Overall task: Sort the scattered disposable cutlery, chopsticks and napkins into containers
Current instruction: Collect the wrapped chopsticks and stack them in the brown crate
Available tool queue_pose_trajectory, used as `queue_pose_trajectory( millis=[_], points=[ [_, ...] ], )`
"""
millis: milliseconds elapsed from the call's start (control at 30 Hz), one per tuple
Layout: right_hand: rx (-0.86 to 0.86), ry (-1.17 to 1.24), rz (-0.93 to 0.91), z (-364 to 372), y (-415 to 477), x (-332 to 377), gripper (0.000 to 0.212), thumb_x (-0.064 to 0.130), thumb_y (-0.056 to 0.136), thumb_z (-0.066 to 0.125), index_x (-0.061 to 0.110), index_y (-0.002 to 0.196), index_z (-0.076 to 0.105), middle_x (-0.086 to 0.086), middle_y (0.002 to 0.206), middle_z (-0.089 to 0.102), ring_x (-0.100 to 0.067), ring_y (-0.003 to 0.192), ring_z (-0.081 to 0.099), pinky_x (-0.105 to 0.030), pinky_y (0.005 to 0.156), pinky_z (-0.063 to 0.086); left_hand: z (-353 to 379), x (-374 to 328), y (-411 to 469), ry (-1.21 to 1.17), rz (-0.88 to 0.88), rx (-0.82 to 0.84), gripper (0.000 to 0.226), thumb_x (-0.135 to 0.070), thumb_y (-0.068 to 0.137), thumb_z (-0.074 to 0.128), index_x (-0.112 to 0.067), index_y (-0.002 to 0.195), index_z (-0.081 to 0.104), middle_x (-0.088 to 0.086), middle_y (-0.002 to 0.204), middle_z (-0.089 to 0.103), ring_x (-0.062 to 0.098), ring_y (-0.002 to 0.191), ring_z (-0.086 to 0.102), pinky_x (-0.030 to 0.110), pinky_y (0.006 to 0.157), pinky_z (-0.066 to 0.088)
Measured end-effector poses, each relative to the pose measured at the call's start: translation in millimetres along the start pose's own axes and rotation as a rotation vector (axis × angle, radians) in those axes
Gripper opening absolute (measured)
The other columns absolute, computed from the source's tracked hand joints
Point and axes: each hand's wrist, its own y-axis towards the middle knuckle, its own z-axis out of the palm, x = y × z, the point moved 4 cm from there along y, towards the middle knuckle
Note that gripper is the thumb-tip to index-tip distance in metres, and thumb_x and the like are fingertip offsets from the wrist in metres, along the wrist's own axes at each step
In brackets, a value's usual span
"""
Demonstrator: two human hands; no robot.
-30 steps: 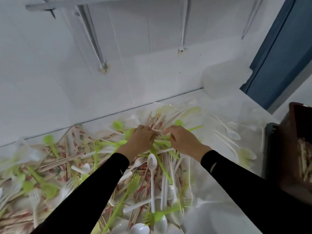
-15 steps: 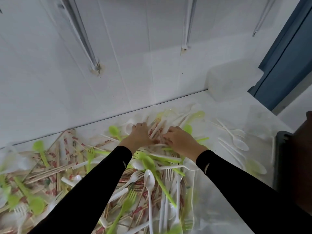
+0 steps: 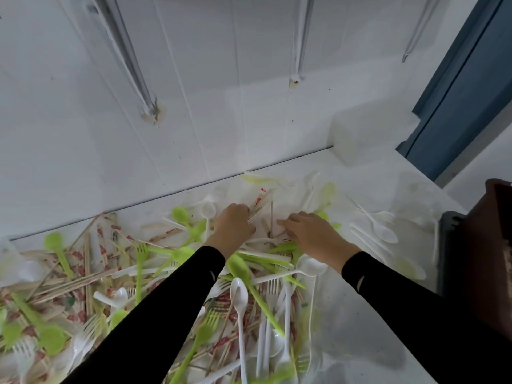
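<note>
Disposable cutlery point(image 3: 177, 254), smooth lime-green and white plastic spoons and forks tangled with thin wooden chopsticks point(image 3: 257, 209) in red-printed paper sleeves, lies heaped across the glossy white tabletop point(image 3: 371, 328). At the heap's far edge the left hand point(image 3: 232, 227) curls around a slim bundle of chopsticks. The right hand point(image 3: 313, 234) rests on the pile, fingers extended.

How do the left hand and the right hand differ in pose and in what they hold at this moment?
The left hand has curled fingers, while the right hand has fairly straight fingers. The left hand grips a few chopsticks; the right hand holds nothing and only touches the cutlery pile. Both reach to the far side of the pile, near each other but not touching.
</note>
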Motion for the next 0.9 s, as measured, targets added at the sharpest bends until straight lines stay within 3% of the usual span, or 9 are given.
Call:
queue_pose_trajectory(
  millis=[67, 133, 233, 300, 367, 467, 600, 767, 900],
  points=[
    [-0.052, -0.067, -0.058, -1.3, -0.7, 3.2, 0.021, 0.008, 0.087, 0.067, 0.016, 0.106, 0.072, -0.004, 0.096, 0.065, -0.027, 0.088, 0.062, -0.034, 0.074, 0.047, -0.7, -3.8, -1.4, -0.023, 0.027, -0.016, 0.016, -0.021, 0.082, 0.065, -0.011, 0.092, 0.058, 0.006, 0.095, 0.047, 0.028, 0.091, 0.054, 0.028, 0.066, 0.034],
    [-0.099, -0.074, -0.062, -4.1, -3.3, 3.1, 0.010, 0.009, 0.080, 0.075, 0.016, 0.086, 0.071, -0.002, 0.085, 0.063, -0.024, 0.078, 0.060, -0.031, 0.066, 0.045, -5.9, -6.8, -2.6, -0.073, 0.062, -0.044, 0.013, -0.023, 0.083, 0.063, -0.014, 0.089, 0.055, 0.004, 0.092, 0.048, 0.028, 0.090, 0.055, 0.029, 0.067, 0.035],
    [-0.089, -0.005, -0.013, -6.8, -9.9, -1.7, 0.012, 0.015, 0.099, 0.052, 0.013, 0.102, 0.062, -0.004, 0.100, 0.060, -0.025, 0.090, 0.057, -0.030, 0.076, 0.040, -18.2, -10.0, -3.1, -0.048, 0.099, -0.091, 0.011, -0.027, 0.087, 0.060, -0.019, 0.095, 0.061, 0.000, 0.085, 0.059, 0.027, 0.095, 0.059, 0.031, 0.083, 0.035],
    [-0.180, 0.071, 0.037, -17.0, -14.4, -5.7, 0.015, 0.018, 0.102, 0.047, 0.012, 0.106, 0.060, -0.004, 0.100, 0.061, -0.026, 0.087, 0.059, -0.032, 0.074, 0.042, -27.4, -11.0, -1.8, -0.030, 0.133, -0.148, 0.016, -0.033, 0.092, 0.059, -0.018, 0.093, 0.062, 0.001, 0.086, 0.065, 0.024, 0.095, 0.060, 0.035, 0.109, 0.022],
    [-0.281, 0.172, 0.113, -33.3, -18.0, -8.1, 0.016, 0.019, 0.102, 0.046, 0.012, 0.107, 0.059, -0.003, 0.099, 0.063, -0.026, 0.085, 0.060, -0.035, 0.071, 0.045, -38.5, -12.6, -1.3, -0.128, 0.169, -0.196, 0.024, -0.036, 0.093, 0.061, -0.012, 0.089, 0.064, 0.004, 0.085, 0.068, 0.024, 0.089, 0.061, 0.036, 0.116, 0.018],
    [-0.373, 0.424, 0.249, -55.5, -22.4, -12.7, 0.012, 0.019, 0.102, 0.044, 0.015, 0.106, 0.055, 0.003, 0.092, 0.062, -0.018, 0.079, 0.059, -0.034, 0.068, 0.046, -56.5, -18.3, -7.1, -0.536, 0.219, -0.212, 0.013, -0.028, 0.093, 0.064, -0.017, 0.093, 0.070, -0.004, 0.096, 0.073, 0.018, 0.093, 0.066, 0.031, 0.095, 0.045],
    [-0.374, 0.854, 0.399, -64.6, -25.3, -13.5, 0.012, 0.014, 0.102, 0.040, 0.021, 0.100, 0.051, 0.000, 0.091, 0.069, -0.014, 0.082, 0.068, -0.023, 0.075, 0.049, -57.0, -17.6, -17.3, -0.923, 0.250, -0.245, 0.011, -0.024, 0.100, 0.052, -0.030, 0.094, 0.059, -0.008, 0.084, 0.072, 0.014, 0.093, 0.069, 0.035, 0.086, 0.052],
    [-0.247, 1.371, 0.560, -51.8, -21.8, 7.9, 0.021, 0.000, 0.097, 0.038, 0.016, 0.106, 0.048, -0.007, 0.088, 0.069, -0.022, 0.078, 0.063, -0.028, 0.076, 0.046, -19.5, -5.1, -26.9, -0.900, 0.185, -0.233, 0.009, -0.019, 0.102, 0.049, -0.026, 0.099, 0.054, -0.006, 0.082, 0.070, 0.006, 0.082, 0.068, 0.024, 0.081, 0.051],
    [-0.053, 1.386, 0.549, -36.7, -18.2, 35.0, 0.021, 0.007, 0.098, 0.048, 0.008, 0.117, 0.058, 0.000, 0.087, 0.068, -0.010, 0.080, 0.063, -0.021, 0.081, 0.049, 14.8, 4.2, -33.7, -0.801, 0.134, -0.089, 0.014, -0.013, 0.100, 0.051, -0.022, 0.096, 0.062, -0.005, 0.083, 0.070, 0.021, 0.079, 0.069, 0.040, 0.078, 0.056]
  ],
)
